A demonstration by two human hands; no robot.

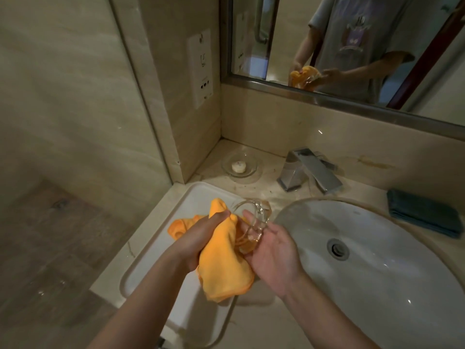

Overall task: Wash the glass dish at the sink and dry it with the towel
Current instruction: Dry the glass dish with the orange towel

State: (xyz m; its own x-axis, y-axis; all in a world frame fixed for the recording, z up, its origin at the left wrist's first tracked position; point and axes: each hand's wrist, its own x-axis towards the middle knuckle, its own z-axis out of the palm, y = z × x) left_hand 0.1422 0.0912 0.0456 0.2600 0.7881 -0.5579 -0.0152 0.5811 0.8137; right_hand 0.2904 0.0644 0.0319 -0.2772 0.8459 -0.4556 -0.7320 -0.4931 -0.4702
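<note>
Left hand [201,238] grips the orange towel [226,260] against the glass dish [254,222]; right hand [274,250] cups the dish, fingers curled round its edge, above the counter between white tray [161,250] and sink [377,268] rim

Dim, warm light fills a bathroom lined with beige stone wall panels [75,84]. A steel-framed mirror [352,54] hangs on the far wall above a marble desk [271,172]. A white socket plate [201,69] sits far left; wood-look floor [50,248] lies near left.
</note>
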